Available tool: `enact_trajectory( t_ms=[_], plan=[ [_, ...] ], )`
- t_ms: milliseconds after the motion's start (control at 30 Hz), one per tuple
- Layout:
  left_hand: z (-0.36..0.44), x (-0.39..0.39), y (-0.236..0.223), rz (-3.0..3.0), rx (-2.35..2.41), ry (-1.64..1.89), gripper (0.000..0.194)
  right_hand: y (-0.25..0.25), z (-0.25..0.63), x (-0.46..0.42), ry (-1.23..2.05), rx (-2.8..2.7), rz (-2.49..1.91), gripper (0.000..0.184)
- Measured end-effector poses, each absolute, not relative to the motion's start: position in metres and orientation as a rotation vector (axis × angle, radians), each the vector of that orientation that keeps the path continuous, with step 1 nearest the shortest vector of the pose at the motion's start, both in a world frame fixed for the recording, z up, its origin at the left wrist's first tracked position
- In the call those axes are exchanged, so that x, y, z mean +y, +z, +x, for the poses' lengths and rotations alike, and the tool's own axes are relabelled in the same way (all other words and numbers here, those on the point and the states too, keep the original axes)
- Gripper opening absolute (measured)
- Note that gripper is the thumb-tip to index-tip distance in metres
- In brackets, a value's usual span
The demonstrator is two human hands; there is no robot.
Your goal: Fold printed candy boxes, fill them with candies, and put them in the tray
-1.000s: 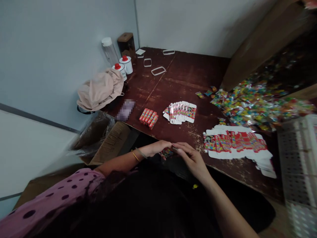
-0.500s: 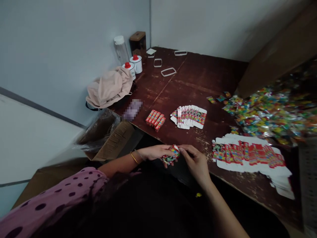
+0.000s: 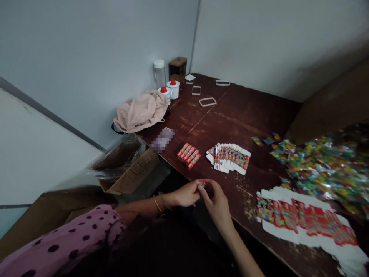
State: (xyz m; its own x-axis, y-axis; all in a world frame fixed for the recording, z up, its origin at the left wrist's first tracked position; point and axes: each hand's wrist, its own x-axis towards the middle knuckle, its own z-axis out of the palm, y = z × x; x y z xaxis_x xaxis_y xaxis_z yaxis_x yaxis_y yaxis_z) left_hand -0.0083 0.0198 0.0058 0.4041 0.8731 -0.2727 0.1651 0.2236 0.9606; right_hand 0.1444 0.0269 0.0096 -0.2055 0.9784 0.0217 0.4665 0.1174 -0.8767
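Note:
My left hand [image 3: 186, 193] and my right hand [image 3: 215, 202] meet at the near edge of the dark wooden table [image 3: 230, 115], both closed on one small red printed box [image 3: 201, 183] held between the fingertips. Just beyond them on the table lies a row of finished small red boxes [image 3: 189, 151]. To the right of that row sits a fanned stack of flat box blanks [image 3: 230, 157]. A longer spread of flat blanks [image 3: 302, 217] lies at the near right.
A heap of shiny colourful wrapped sweets [image 3: 323, 165] covers the right side. A beige cloth [image 3: 141, 111], two white mugs with red knobs [image 3: 170, 90], a clear bottle [image 3: 159, 73] and white rings [image 3: 207, 101] stand toward the back. An open cardboard carton [image 3: 127, 169] is below the table's left edge.
My view has swung left and up, so everything sits further right in the picture. My hands have closed tighter over the small box, and less of it shows.

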Motion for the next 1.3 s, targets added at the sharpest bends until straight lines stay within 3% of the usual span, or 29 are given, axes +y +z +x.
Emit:
enact_trajectory(
  t_ms=[100, 333, 467, 533, 600, 733, 833, 1000, 1167, 1300],
  plan=[
    [-0.020, 0.023, 0.016, 1.494, 1.138, 0.714, 0.062, 0.000, 0.127, 0.064, 1.064, -1.612, -1.416, 0.039],
    [-0.062, 0.009, 0.034, 1.559, 1.407, 0.580, 0.072, -0.003, 0.116, 0.126, 0.938, -1.703, -1.394, 0.046],
    [-0.057, 0.006, 0.037, 1.691, 1.545, 0.670, 0.045, -0.011, 0.189, 0.148, 0.540, -1.930, -1.563, 0.038],
    [-0.045, 0.011, 0.032, 1.695, 1.444, 0.634, 0.032, -0.017, 0.230, 0.162, 0.255, -2.179, -1.712, 0.048],
    [-0.029, 0.018, 0.023, 1.640, 1.342, 0.583, 0.033, -0.021, 0.260, 0.173, 0.119, -2.391, -1.753, 0.051],
    [0.000, 0.028, 0.007, 1.530, 1.226, 0.577, 0.040, -0.022, 0.278, 0.173, 0.137, -2.569, -1.631, 0.034],
    [0.016, 0.025, 0.002, 1.498, 1.012, 0.487, 0.038, -0.019, 0.277, 0.164, 0.112, -2.579, -1.646, 0.034],
    [0.034, 0.014, -0.003, 1.574, 0.901, 0.306, 0.039, -0.007, 0.264, 0.166, -0.002, -2.531, -1.982, 0.057],
    [0.044, 0.013, -0.007, 1.465, 0.836, 0.359, 0.037, 0.022, 0.255, 0.169, 0.033, -2.533, -2.029, 0.022],
    [0.040, 0.026, -0.002, 0.858, 0.628, 0.590, 0.054, 0.035, 0.241, 0.102, -0.022, -2.493, -1.924, 0.035]
  ],
)
